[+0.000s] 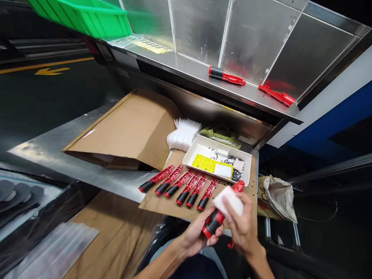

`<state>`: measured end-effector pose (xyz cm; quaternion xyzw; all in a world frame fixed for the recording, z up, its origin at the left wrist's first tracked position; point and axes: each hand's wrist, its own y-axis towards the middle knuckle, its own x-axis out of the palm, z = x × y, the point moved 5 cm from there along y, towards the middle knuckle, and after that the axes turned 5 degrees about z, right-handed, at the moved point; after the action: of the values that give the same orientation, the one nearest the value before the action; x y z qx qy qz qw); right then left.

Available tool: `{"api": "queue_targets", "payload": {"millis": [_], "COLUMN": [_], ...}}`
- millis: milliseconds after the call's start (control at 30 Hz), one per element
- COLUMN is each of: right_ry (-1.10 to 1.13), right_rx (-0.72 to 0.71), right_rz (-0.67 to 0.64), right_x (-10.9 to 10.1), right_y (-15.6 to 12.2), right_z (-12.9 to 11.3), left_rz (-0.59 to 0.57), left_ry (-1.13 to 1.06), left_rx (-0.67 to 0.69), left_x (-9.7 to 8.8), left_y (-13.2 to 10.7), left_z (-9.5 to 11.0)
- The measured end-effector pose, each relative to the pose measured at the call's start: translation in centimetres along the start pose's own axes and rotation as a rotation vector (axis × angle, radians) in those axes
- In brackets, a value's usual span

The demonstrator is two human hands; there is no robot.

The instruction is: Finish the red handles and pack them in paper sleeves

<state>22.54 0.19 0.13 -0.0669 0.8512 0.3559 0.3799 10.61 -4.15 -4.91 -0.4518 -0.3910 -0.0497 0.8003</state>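
Note:
My left hand point(194, 235) is closed around the black grip end of a red-and-black plastic tool housing point(214, 223), which is tilted up to the right. With my right hand point(242, 226) I pinch a white wipe point(226, 200) against the housing's upper part. The red tip pokes out beyond the wipe. Just ahead of my hands, several similar housing halves point(190, 192) lie in a slanted row on a cardboard sheet point(171, 207), red inner sides up. A small red piece point(230, 243) shows under my right hand; what it belongs to is unclear.
Behind the row, a white tray point(187, 157) holds yellow labels and small black parts. A stack of white sheets point(184, 133) and a large cardboard box point(124, 128) stand left of it. Two red housings point(226, 76) lie on the metal shelf, with a green bin point(87, 17) at its left.

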Motion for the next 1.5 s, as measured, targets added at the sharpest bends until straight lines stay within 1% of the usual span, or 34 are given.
{"api": "queue_targets", "payload": {"millis": [100,133,233,267,333,400,467,500,533,633,667,767,800,867,933,967,1033,1100,1167,1200,1233,1267,1333,1367,1500], "right_ry": [-0.11,-0.115,-0.065,-0.079,-0.157,-0.2,-0.179,-0.171,-0.179,-0.259,-0.264,-0.212,-0.209,-0.24,-0.265,-0.252,-0.206,-0.201,-0.241,-0.25,-0.24,-0.209,-0.134,-0.119,-0.167], "right_rx": [0.071,0.066,-0.035,-0.034,0.053,0.111,0.071,0.053,0.054,0.151,0.159,0.103,0.103,0.162,0.214,0.204,0.138,0.094,0.122,0.138,0.135,0.106,0.023,0.004,0.091], "right_rz": [0.103,0.1,-0.017,-0.031,0.007,0.051,0.04,0.032,0.039,0.134,0.152,0.112,0.111,0.172,0.251,0.257,0.218,0.213,0.268,0.287,0.277,0.231,0.109,0.071,0.123], "right_x": [-1.2,-1.3,-0.7,-0.6,-0.8,-1.0,-0.7,-0.5,-0.4,-0.5,-0.4,0.2,0.3,-0.1,-0.7,-0.8,-0.8,-1.0,-1.5,-1.7,-1.7,-1.5,-1.0,-1.0,-2.3], "right_y": [0.3,0.4,0.4,0.3,0.2,0.1,0.2,0.2,0.4,0.6,0.7,0.8,0.8,1.0,1.0,1.1,1.2,1.2,1.1,1.0,1.0,0.9,0.8,0.8,1.2], "right_z": [-0.3,-0.7,-2.5,-2.8,-2.8,-2.7,-3.1,-3.2,-3.2,-2.7,-2.7,-2.8,-2.6,-1.6,-0.9,-0.8,-1.2,-1.7,-1.9,-2.1,-2.3,-2.6,-3.2,-3.3,-2.5], "left_rz": [-0.028,-0.026,-0.018,-0.026,-0.04,-0.002,0.072,0.091,0.089,0.035,0.038,0.1,0.095,0.044,-0.035,-0.067,-0.133,-0.214,-0.309,-0.361,-0.407,-0.441,-0.475,-0.476,-0.449], "left_ry": [0.082,0.097,0.11,0.123,0.172,0.258,0.35,0.387,0.415,0.451,0.463,0.515,0.528,0.51,0.427,0.361,0.195,0.027,-0.105,-0.155,-0.201,-0.241,-0.298,-0.311,-0.289], "left_rx": [0.023,0.034,0.049,0.062,0.134,0.233,0.306,0.327,0.338,0.35,0.356,0.388,0.397,0.391,0.329,0.273,0.125,-0.058,-0.217,-0.274,-0.31,-0.328,-0.345,-0.351,-0.37], "left_x": [0.0,-0.1,-0.2,-0.1,0.1,0.0,-0.3,-0.4,-0.4,-0.1,-0.1,-0.3,-0.2,0.0,0.3,0.3,0.4,0.4,0.5,0.6,0.7,0.8,0.9,1.0,1.3], "left_y": [-0.3,-0.4,-0.7,-0.8,-1.0,-1.0,-0.9,-0.9,-0.9,-1.1,-1.2,-1.5,-1.6,-1.8,-2.0,-2.0,-2.1,-2.2,-2.3,-2.4,-2.5,-2.5,-2.4,-2.4,-2.3], "left_z": [0.2,0.2,0.3,0.4,0.8,1.3,1.7,1.8,1.9,2.1,2.2,2.5,2.6,2.7,2.7,2.7,2.7,2.5,2.3,2.2,2.2,2.2,2.3,2.3,2.2]}}
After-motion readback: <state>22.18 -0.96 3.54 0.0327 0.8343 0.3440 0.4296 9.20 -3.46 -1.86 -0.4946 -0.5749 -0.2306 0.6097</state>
